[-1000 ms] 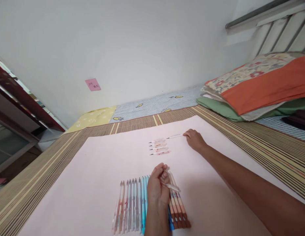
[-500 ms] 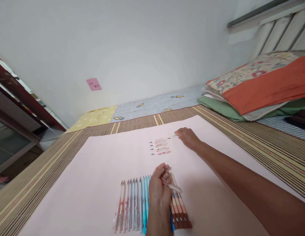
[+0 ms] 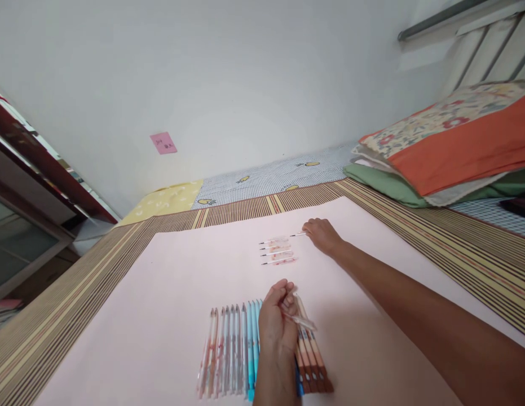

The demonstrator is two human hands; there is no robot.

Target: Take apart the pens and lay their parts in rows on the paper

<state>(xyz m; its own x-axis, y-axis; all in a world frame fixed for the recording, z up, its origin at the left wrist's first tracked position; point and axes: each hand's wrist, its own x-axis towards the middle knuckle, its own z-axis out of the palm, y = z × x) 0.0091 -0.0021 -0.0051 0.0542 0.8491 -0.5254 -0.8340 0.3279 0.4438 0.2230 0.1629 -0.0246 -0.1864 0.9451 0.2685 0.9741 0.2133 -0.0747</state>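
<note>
A white wall with a pink sticky note (image 3: 163, 142) backs a bed covered by a striped woven mat (image 3: 76, 282), and on the mat lies a large, smooth, pale pink sheet (image 3: 160, 293) that serves as the work surface. At the upper right of the frame a pillow (image 3: 457, 146) in orange and flowered cloth is stacked on a folded green blanket (image 3: 380, 183). The right hand (image 3: 323, 235) rests low on the sheet just right of centre, its fingers drawn together on the end of a thin refill (image 3: 296, 234), a slim white rod with a dark tip pointing left. The refill lies at the top of a short row of four refills (image 3: 279, 251), pinkish and translucent, parallel and close together with their tips to the left. The left hand (image 3: 274, 324), at the bottom centre, has its fingers curled shut around a clear pen barrel (image 3: 303, 322) that sticks out to the right. Under and beside that hand lies a long row of pens (image 3: 228, 352) side by side, pink and clear at the left, light blue in the middle, brown at the right. To set the refill well, it seems best to keep it flat and parallel, bring its tip level with the others, and open the fingers gently, since such light, round plastic rolls easily on a slick sheet.
</note>
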